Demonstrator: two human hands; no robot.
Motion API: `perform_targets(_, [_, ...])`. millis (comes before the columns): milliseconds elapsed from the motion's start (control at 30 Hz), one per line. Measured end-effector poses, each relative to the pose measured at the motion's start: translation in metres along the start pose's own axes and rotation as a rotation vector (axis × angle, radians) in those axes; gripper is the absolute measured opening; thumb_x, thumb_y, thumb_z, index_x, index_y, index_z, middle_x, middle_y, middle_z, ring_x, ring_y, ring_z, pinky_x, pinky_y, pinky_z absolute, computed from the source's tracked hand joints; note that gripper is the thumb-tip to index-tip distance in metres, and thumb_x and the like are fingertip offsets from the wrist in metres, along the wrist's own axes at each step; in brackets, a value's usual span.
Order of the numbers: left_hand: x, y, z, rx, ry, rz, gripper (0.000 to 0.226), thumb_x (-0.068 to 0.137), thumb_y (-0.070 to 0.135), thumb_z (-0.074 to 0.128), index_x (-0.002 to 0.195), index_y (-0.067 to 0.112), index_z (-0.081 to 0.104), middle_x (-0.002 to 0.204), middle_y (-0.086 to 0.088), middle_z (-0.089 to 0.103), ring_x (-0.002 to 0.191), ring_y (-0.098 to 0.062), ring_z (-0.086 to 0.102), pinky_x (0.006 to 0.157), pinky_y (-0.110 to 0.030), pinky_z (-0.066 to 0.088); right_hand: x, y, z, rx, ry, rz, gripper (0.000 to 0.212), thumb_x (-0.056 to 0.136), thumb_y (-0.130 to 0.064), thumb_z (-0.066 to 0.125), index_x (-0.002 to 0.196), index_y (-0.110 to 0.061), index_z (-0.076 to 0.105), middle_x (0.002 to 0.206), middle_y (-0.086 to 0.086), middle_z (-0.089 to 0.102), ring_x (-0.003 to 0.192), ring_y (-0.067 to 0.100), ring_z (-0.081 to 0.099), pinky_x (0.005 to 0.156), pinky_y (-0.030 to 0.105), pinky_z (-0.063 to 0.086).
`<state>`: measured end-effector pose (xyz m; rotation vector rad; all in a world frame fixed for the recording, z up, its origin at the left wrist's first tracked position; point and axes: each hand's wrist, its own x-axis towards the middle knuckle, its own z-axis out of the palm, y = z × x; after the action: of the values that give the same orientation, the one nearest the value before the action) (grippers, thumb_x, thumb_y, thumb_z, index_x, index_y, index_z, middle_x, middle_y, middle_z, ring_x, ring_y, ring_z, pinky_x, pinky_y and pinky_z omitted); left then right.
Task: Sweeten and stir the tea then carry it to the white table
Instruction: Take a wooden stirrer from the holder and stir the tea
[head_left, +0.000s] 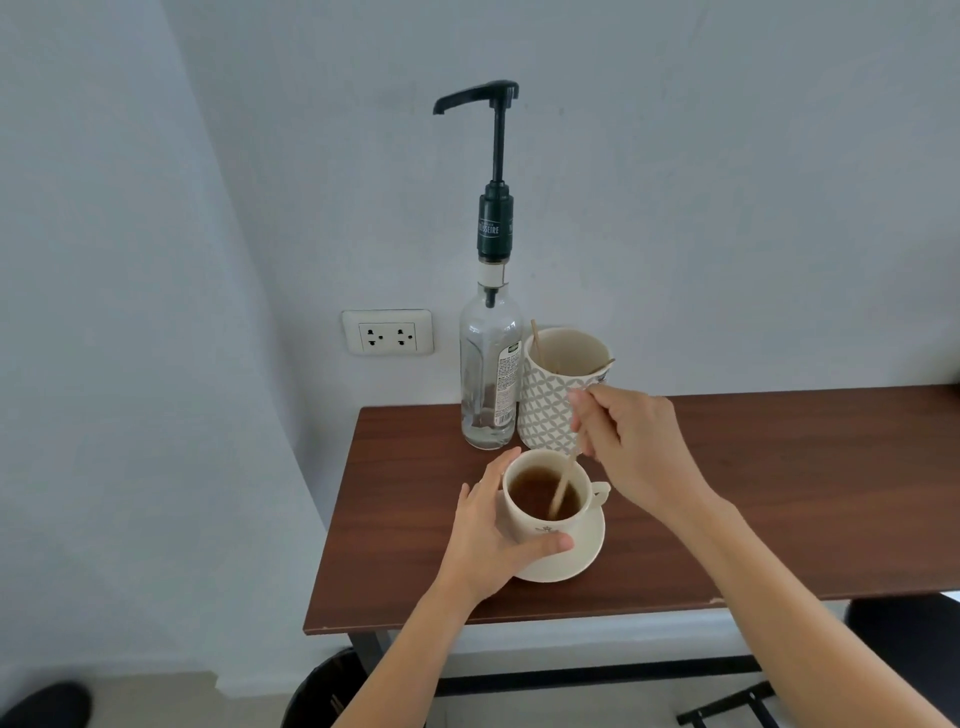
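Note:
A cream cup of brown tea stands on a matching saucer on the dark wooden table. My left hand wraps around the cup's left side, thumb across its front. My right hand pinches a thin wooden stir stick whose lower end dips into the tea. Behind the cup stands a clear glass syrup bottle with a tall black pump.
A patterned holder with more wooden sticks sits right of the bottle, against the wall. A wall socket is to the left. The table's left edge is near the cup. Dark stools stand below the table.

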<state>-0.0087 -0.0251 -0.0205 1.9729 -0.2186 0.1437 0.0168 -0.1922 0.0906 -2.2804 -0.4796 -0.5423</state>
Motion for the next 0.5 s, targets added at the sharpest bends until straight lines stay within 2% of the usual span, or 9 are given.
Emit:
perform_targets(67, [0.0001,-0.0004,0.0005,0.006,0.0,0.005,0.089,0.057,0.063,0.084,0.133,0.052,0.039,0.138,0.025,0.053,0.129,0.008,0.043,0.116,-0.06,0.021,-0.0013,-0.0042,0.0034,0.058,-0.011,0.014,0.036,0.103,-0.026,0.05,0.074,-0.009,0.064,0.056,-0.002,0.066,0.056,0.013,0.064,0.067,0.036,0.054])
perform_targets(200, [-0.0003,-0.0008,-0.0001,0.003,0.004,0.008,0.086,0.057,0.062,0.085,0.129,0.06,0.037,0.137,0.026,0.053,0.129,0.011,0.042,0.117,-0.06,0.02,0.0032,0.0007,-0.0003,-0.082,0.014,0.013,0.04,0.103,-0.026,0.048,0.075,-0.002,0.062,0.059,0.008,0.067,0.057,0.028,0.063,0.064,0.046,0.053])
perform_targets(300, [-0.0006,-0.0009,0.0002,0.002,0.003,0.007,0.089,0.058,0.061,0.086,0.133,0.054,0.039,0.138,0.026,0.053,0.129,0.009,0.043,0.116,-0.061,0.021,0.0004,-0.0038,0.0026,0.029,-0.001,0.004,0.038,0.103,-0.026,0.049,0.074,-0.007,0.064,0.057,0.001,0.068,0.056,0.016,0.064,0.067,0.039,0.054])
perform_targets(433, [-0.0003,-0.0014,0.0001,-0.002,0.007,0.005,0.089,0.058,0.062,0.085,0.133,0.054,0.038,0.138,0.026,0.052,0.13,0.009,0.042,0.116,-0.061,0.022,0.0042,0.0002,0.0023,-0.069,0.017,0.0,0.04,0.104,-0.027,0.048,0.074,-0.004,0.063,0.059,0.005,0.068,0.057,0.024,0.064,0.065,0.045,0.053])
perform_targets(500, [-0.0003,-0.0019,-0.0003,0.0,0.005,0.004,0.09,0.058,0.062,0.085,0.134,0.053,0.038,0.138,0.027,0.052,0.13,0.009,0.042,0.116,-0.06,0.021,0.0034,-0.0004,0.0035,-0.008,-0.002,0.006,0.039,0.103,-0.026,0.049,0.073,-0.006,0.063,0.056,0.001,0.068,0.055,0.018,0.065,0.067,0.04,0.054])
